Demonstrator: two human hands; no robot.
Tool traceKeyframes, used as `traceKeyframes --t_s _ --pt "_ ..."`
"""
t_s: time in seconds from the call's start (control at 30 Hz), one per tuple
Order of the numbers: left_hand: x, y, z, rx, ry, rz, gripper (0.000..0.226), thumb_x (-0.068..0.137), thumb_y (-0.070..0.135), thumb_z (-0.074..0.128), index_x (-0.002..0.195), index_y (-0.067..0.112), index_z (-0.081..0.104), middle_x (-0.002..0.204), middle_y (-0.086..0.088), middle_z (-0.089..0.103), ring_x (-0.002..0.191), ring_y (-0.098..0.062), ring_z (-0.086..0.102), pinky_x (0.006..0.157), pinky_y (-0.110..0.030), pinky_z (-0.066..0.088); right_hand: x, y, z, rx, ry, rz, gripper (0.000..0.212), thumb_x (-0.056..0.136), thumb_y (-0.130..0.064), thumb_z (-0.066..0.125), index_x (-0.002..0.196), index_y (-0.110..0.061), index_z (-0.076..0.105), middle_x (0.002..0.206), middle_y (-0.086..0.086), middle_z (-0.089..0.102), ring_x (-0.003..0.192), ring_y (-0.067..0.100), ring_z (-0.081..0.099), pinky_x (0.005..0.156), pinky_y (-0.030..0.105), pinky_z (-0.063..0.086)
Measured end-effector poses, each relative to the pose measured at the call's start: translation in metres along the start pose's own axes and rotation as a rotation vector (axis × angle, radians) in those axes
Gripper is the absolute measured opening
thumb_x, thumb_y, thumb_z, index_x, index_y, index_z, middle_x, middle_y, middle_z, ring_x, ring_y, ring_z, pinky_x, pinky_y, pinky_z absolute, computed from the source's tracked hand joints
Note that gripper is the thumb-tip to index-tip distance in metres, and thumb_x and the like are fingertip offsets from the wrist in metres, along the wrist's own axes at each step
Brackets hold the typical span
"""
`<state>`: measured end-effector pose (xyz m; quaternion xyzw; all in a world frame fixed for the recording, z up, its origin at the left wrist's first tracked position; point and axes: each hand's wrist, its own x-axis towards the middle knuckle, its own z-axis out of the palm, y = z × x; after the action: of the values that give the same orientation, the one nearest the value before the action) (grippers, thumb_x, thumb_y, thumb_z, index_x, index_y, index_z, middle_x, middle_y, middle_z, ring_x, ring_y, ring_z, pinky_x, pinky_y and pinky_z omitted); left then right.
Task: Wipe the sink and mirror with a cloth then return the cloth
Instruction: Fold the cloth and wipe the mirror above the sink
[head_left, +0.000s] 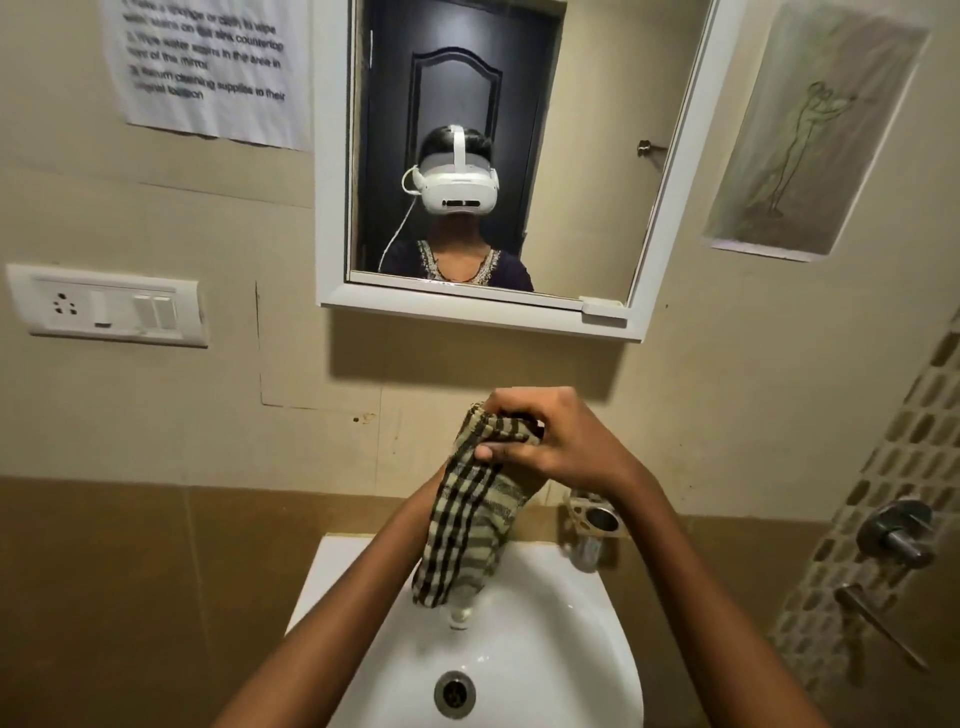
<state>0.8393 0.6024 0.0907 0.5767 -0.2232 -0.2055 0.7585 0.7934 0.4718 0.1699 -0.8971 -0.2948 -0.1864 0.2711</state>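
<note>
A checked green-and-black cloth (467, 525) hangs bunched above the white sink (571, 623). My right hand (550, 441) grips its top end from above, fingers curled around the fabric. My left hand is wrapped inside the cloth and hidden; only its forearm (374, 566) shows rising from the lower left. The cloth's lower end dangles over the tap (460, 613), which is mostly covered. The white-framed mirror (597, 130) hangs on the wall above both hands, apart from the cloth.
A drain (454, 693) sits in the basin. A metal holder (597, 517) is fixed at the sink's right. Shower valves (898, 532) stick out on the tiled right wall. A switch plate (109, 306) and a taped paper sheet (208, 67) are on the left wall.
</note>
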Motion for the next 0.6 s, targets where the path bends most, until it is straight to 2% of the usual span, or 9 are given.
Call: traceKeyframes --t_s 0.07,0.13,0.2,0.27,0.3,0.37,0.47,0.53,0.6 --pt "0.01 0.004 -0.004 -0.054 0.045 0.043 0.025 0.101 0.003 0.037 0.089 0.01 0.058 0.079 -0.004 0.062 0.063 -0.005 0.065 0.056 -0.011 0.054 -0.001 0.005 0.0 -0.028 0.042 0.023 0.021 0.078 -0.023 0.077 0.092 -0.021 0.062 0.082 -0.018 0.062 0.076 -0.007 0.058 0.066 0.008 0.044" --pt "0.012 0.0 -0.024 -0.138 0.019 0.127 0.018 0.095 0.008 0.049 0.101 0.009 0.066 0.092 -0.009 0.071 0.083 -0.016 0.069 0.07 -0.021 0.06 -0.001 0.008 -0.002 -0.019 0.103 0.053 0.028 0.075 -0.023 0.08 0.094 -0.024 0.059 0.084 -0.017 0.062 0.077 -0.005 0.059 0.067 0.009 0.046" --pt "0.008 -0.005 -0.039 -0.242 -0.031 0.145 0.018 0.082 0.028 0.067 0.084 0.011 0.072 0.079 -0.004 0.074 0.081 -0.017 0.065 0.068 -0.021 0.058 0.001 0.008 -0.007 0.026 0.16 0.08 0.034 0.074 -0.023 0.081 0.097 -0.025 0.056 0.085 -0.016 0.062 0.076 -0.002 0.061 0.065 0.011 0.048" --pt "0.001 -0.005 -0.041 -0.064 -0.135 0.095 0.042 0.066 0.055 0.076 0.074 0.014 0.069 0.067 0.003 0.072 0.072 -0.012 0.065 0.064 -0.018 0.056 0.008 0.009 -0.014 0.057 0.167 0.129 0.04 0.074 -0.024 0.08 0.103 -0.024 0.052 0.084 -0.007 0.065 0.072 0.006 0.064 0.058 0.018 0.053" --pt "-0.001 -0.006 -0.038 0.057 -0.186 0.099 0.05 0.059 0.061 0.079 0.076 0.015 0.07 0.07 0.005 0.074 0.074 -0.009 0.068 0.067 -0.017 0.056 0.012 0.01 -0.018 0.052 0.155 0.17 0.043 0.075 -0.024 0.08 0.106 -0.025 0.05 0.084 -0.001 0.065 0.069 0.011 0.064 0.054 0.021 0.053" --pt "-0.004 -0.008 -0.032 0.19 -0.215 0.173 0.046 0.052 0.051 0.088 0.081 0.017 0.075 0.081 0.005 0.079 0.082 -0.007 0.072 0.072 -0.016 0.056 0.018 0.016 -0.021 0.011 0.145 0.281 0.046 0.077 -0.026 0.078 0.11 -0.027 0.046 0.094 0.004 0.065 0.072 0.015 0.067 0.056 0.025 0.057" --pt "0.0 -0.006 -0.03 0.154 -0.122 0.249 0.041 0.056 0.031 0.09 0.089 0.014 0.074 0.088 -0.003 0.079 0.085 -0.016 0.074 0.076 -0.023 0.059 0.015 0.025 -0.017 -0.199 0.178 0.318 0.05 0.079 -0.033 0.074 0.12 -0.028 0.046 0.126 0.001 0.06 0.111 0.015 0.06 0.091 0.036 0.054" --pt "0.005 -0.001 -0.032 0.167 -0.131 0.252 0.032 0.062 0.023 0.082 0.091 0.013 0.074 0.089 -0.002 0.078 0.085 -0.015 0.072 0.078 -0.023 0.059 0.006 0.022 -0.01 0.047 0.092 0.285 0.053 0.082 -0.038 0.069 0.129 -0.025 0.047 0.134 0.0 0.056 0.121 0.01 0.055 0.101 0.031 0.048" --pt "0.009 0.007 -0.033 0.21 -0.178 0.243 0.037 0.064 0.024 0.078 0.097 0.01 0.072 0.091 -0.001 0.077 0.088 -0.014 0.071 0.079 -0.022 0.057 -0.004 0.018 0.003 0.328 -0.114 0.345 0.067 0.081 -0.043 0.069 0.139 -0.026 0.04 0.136 0.001 0.055 0.12 0.009 0.057 0.101 0.03 0.048"
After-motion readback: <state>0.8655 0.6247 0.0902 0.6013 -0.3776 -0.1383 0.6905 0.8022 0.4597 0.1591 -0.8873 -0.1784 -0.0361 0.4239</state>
